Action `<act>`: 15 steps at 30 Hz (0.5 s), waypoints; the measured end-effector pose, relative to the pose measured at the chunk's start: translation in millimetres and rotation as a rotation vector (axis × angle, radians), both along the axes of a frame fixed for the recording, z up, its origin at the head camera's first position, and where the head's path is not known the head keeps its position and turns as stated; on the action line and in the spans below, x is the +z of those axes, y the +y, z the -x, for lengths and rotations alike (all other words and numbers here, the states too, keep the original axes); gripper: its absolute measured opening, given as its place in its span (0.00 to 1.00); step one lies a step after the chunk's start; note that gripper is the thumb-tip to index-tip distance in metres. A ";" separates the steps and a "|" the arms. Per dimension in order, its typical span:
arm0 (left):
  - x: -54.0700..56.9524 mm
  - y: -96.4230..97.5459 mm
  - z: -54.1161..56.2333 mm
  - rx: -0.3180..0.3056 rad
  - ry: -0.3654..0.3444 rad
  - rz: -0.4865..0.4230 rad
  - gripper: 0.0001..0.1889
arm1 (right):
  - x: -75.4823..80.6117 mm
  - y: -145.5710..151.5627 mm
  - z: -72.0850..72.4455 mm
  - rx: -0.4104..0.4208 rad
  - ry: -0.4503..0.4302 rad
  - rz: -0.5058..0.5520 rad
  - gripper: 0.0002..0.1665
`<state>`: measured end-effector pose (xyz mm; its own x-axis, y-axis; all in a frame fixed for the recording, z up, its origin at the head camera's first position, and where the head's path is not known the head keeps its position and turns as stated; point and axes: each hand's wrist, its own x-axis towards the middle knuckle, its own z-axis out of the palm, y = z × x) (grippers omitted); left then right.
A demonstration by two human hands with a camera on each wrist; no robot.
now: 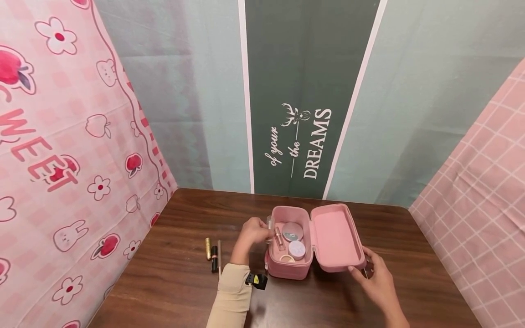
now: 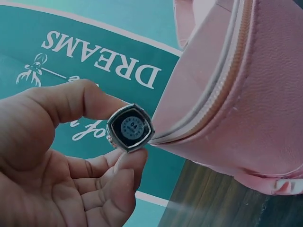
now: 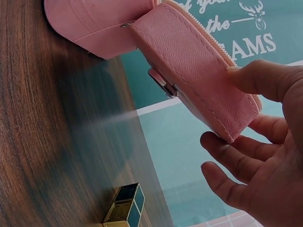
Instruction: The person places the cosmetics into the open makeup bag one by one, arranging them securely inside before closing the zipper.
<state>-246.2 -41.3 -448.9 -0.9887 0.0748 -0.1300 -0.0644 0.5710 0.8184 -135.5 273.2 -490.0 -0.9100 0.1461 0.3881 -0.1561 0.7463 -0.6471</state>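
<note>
An unzipped pink cosmetic case [image 1: 289, 272] stands on the table with its lid [image 1: 334, 237] swung out to the right. Between thumb and fingers, my left hand [image 1: 253, 232] pinches a clear lip tube [image 2: 130, 127] at the case's left rim; its squarish end bears a round label reading 04. My right hand [image 1: 379, 278] grips the lid's near right corner, thumb on one side and fingers on the other. Inside the case lie a round compact [image 1: 292, 232], a small white round jar [image 1: 297, 249] and a slim pinkish tube [image 1: 279, 239].
Left of the case, a gold tube [image 1: 208, 248], a black tube [image 1: 214, 259] and a thin pencil [image 1: 219, 255] lie on the wooden table [image 1: 164, 273]. A gold-edged dark box-like item [image 3: 125, 205] sits near my right hand. Printed cloths hang behind and beside the table.
</note>
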 end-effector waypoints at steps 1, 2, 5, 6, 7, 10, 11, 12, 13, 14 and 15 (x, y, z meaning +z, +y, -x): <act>-0.1 0.8 1.5 -0.009 -0.019 -0.008 0.09 | 0.1 0.0 0.1 -0.002 0.000 -0.003 0.37; -0.5 1.3 3.1 -0.018 -0.037 -0.015 0.09 | 0.1 0.1 0.0 0.002 0.002 -0.002 0.37; -2.0 3.3 7.7 -0.045 -0.078 -0.026 0.08 | -0.4 0.6 0.0 0.009 0.013 -0.003 0.37; -2.3 3.8 9.3 -0.049 -0.089 -0.023 0.08 | -0.5 0.7 -0.1 0.013 0.017 -0.002 0.37; -2.7 4.3 10.7 -0.053 -0.099 -0.022 0.08 | -0.7 1.0 -0.1 0.018 0.021 -0.001 0.37; -2.1 6.6 14.8 -0.059 -0.132 -0.014 0.09 | -0.9 1.4 -0.1 0.019 0.026 -0.003 0.37; -1.4 7.5 16.1 -0.059 -0.145 -0.012 0.09 | -1.0 1.6 -0.1 0.019 0.026 -0.003 0.37; -0.6 8.4 17.5 -0.060 -0.155 -0.006 0.09 | -1.2 1.8 0.1 0.018 0.025 -0.003 0.37; 0.2 9.4 18.9 -0.062 -0.164 -0.003 0.09 | -1.3 2.0 0.3 0.018 0.025 -0.003 0.37; 1.1 10.4 20.4 -0.063 -0.175 0.003 0.09 | -1.4 2.1 0.5 0.017 0.026 -0.003 0.37; 2.2 11.5 21.7 -0.065 -0.184 0.005 0.08 | -1.5 2.3 0.7 0.017 0.027 -0.003 0.37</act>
<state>-267.9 -29.8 -446.8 -0.9414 0.1365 -0.3085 -0.1754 0.5830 0.7933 -136.2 275.4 -491.4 -0.9017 0.1298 0.4125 -0.1858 0.7451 -0.6405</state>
